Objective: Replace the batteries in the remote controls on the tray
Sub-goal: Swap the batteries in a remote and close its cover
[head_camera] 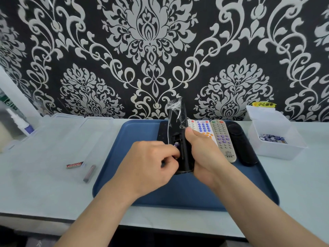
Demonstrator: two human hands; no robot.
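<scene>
Above the blue tray [124,175] I hold a black remote [184,154] upright, back side facing me, its top wrapped in clear plastic film. My right hand [203,154] grips its right side. The battery compartment is uncovered and a purple battery [176,144] sits in it. My left hand [151,163] has its fingertips pinched on that battery's lower end. On the tray behind lie a white remote with blue buttons [204,128], a grey remote [223,139] and a black remote [243,145].
Two loose batteries [74,165] [89,173] lie on the table left of the tray. A clear box with batteries [272,139] stands at the right. Clear lidded containers [71,125] sit at the back left. The patterned wall is close behind.
</scene>
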